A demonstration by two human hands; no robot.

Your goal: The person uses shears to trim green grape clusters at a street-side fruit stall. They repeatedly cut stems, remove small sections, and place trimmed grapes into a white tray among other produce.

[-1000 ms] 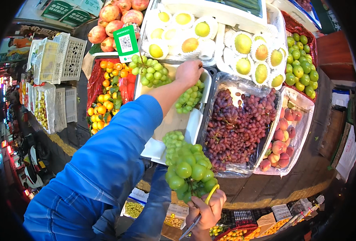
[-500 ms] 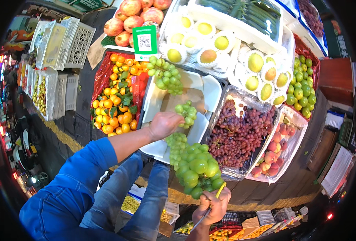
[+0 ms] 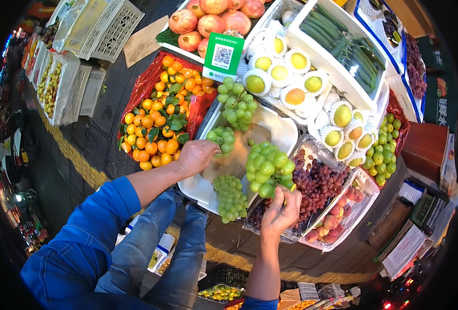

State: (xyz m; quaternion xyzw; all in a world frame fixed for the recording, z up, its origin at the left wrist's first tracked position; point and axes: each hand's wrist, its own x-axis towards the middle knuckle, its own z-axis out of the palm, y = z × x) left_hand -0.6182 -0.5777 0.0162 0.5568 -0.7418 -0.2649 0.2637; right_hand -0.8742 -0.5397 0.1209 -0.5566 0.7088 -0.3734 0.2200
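Observation:
Between the fingertips of my closed left hand point(image 3: 197, 156) is a small bunch of green grapes point(image 3: 222, 140), held over the white foam box point(image 3: 283, 133). My right hand point(image 3: 282, 211) pinches the stem end of a larger bunch of big green grapes point(image 3: 266, 166), raised at the box's right side. A further green bunch point(image 3: 238, 107) lies at the far corner of the box, and another point(image 3: 230, 199) rests at its near edge. A brown sheet shows on the box floor. The inside of my right palm is hidden.
Left of the box are orange citrus fruits point(image 3: 159, 121) in red lining. Red grapes point(image 3: 317, 181) and peaches point(image 3: 337, 217) sit to the right. Beyond are net-wrapped pears point(image 3: 279, 72), a green code sign point(image 3: 222, 56), pomegranates point(image 3: 211, 26) and cucumbers point(image 3: 322, 28).
My right hand has risen with the large bunch toward the box. The yellow strip and thin dark piece seen at it earlier no longer show clearly. My left hand has shifted left with its bunch.

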